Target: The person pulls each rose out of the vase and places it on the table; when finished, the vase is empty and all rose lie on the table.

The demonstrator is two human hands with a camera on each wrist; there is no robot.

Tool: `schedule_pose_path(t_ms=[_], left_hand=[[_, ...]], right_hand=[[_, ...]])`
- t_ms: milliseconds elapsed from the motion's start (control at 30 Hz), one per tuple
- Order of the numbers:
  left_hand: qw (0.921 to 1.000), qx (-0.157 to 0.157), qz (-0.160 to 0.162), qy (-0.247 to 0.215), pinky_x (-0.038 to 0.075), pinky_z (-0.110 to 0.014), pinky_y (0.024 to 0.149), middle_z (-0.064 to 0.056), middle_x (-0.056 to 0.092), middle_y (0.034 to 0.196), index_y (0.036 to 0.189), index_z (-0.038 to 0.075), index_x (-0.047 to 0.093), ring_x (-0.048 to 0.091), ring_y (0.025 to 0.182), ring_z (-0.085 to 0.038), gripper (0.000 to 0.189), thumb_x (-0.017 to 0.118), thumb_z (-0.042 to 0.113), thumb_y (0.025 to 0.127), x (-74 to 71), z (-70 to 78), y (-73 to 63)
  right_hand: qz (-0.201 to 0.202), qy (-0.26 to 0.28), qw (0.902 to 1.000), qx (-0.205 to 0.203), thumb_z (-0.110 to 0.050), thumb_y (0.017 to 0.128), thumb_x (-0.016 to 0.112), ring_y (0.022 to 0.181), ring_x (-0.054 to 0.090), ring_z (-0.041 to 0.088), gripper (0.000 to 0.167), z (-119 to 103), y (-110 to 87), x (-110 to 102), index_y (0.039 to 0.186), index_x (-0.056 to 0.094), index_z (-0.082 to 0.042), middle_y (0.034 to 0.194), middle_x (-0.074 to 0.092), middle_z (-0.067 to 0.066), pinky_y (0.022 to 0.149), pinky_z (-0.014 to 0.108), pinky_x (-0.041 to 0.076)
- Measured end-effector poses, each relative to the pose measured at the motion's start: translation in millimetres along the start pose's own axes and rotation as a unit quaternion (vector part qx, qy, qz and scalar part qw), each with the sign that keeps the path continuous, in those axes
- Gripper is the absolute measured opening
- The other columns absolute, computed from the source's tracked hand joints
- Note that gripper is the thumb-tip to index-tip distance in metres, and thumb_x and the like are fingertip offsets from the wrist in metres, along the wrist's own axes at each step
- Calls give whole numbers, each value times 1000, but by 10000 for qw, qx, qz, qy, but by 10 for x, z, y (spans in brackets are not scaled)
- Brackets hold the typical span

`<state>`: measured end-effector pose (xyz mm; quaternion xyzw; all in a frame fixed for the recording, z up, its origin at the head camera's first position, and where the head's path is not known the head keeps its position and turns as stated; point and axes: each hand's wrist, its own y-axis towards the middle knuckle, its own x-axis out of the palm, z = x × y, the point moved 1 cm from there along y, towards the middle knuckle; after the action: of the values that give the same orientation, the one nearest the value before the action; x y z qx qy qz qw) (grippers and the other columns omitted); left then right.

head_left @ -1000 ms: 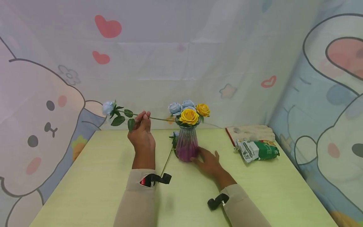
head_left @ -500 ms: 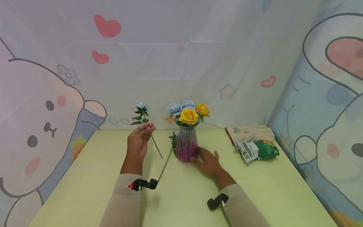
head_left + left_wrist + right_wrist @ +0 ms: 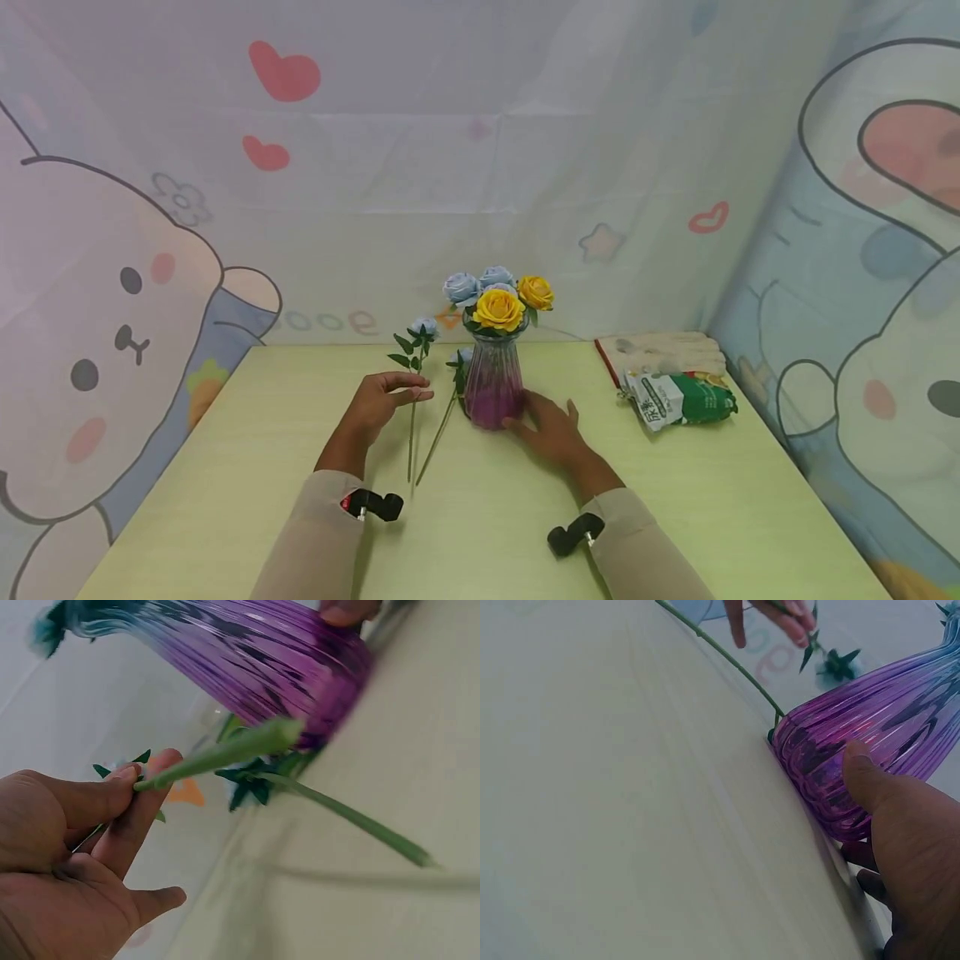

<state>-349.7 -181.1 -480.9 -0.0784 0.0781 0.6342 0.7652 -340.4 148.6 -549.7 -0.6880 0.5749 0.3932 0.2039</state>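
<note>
My left hand [image 3: 382,400] pinches the green stem of a blue rose [image 3: 424,327] between thumb and fingers. The rose is upright, bloom on top, left of the vase. In the left wrist view the stem [image 3: 225,754] points out past the fingertips. A ribbed glass vase [image 3: 492,379], purple at its base and clearer above, holds blue roses [image 3: 462,288] and yellow roses [image 3: 498,310]. My right hand [image 3: 555,429] grips the vase low on its right side, thumb [image 3: 862,769] across the front. Another blue rose [image 3: 447,417] lies beside the vase's left, its bloom partly hidden.
At the back right of the pale table [image 3: 225,467] lie a green and white packet [image 3: 678,398] and a cream-coloured flat item [image 3: 663,350] with a red edge. A printed cloth backdrop [image 3: 420,167] rises behind the table and at both sides.
The left hand has turned the blue rose from nearly level to upright and lowered it toward the table, bringing its bloom rightward near the vase. The right hand stays on the vase.
</note>
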Motion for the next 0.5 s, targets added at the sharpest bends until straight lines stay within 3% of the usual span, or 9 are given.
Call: schedule_pose_path(t_ms=[167, 267, 367, 500], left_hand=[[9992, -92, 93, 371, 29, -64, 133, -23, 64, 153, 135, -7, 71, 72, 133, -34, 29, 66, 6, 109, 107, -170, 13], [9995, -92, 194, 251, 41, -51, 123, -24, 64, 152, 134, -8, 71, 77, 125, -33, 29, 67, 5, 108, 164, -243, 34], [9991, -54, 404, 136, 46, -36, 108, -24, 66, 150, 132, -8, 72, 79, 121, -32, 28, 69, 4, 107, 220, -293, 65], [9965, 176, 738, 358, 57, -35, 103, -24, 74, 137, 124, -8, 77, 77, 122, -35, 23, 73, 3, 104, 308, -352, 119]], right_hand=[[-8, -42, 10000, 26, -55, 109, 61, 160, 46, 37, 75, 9, 7, 9, 165, 47, -8, 168, 53, 14, 130, 80, 4], [-35, -55, 10000, 32, -55, 109, 62, 160, 45, 37, 75, 10, 13, 12, 166, 47, -8, 168, 52, 14, 129, 80, 4], [-53, -56, 10000, 34, -54, 109, 62, 160, 45, 37, 75, 10, 17, 8, 166, 47, -8, 168, 52, 14, 130, 80, 3], [-18, -79, 10000, 4, -54, 108, 63, 160, 45, 37, 75, 22, 28, 6, 165, 47, -8, 168, 52, 14, 129, 80, 4]])
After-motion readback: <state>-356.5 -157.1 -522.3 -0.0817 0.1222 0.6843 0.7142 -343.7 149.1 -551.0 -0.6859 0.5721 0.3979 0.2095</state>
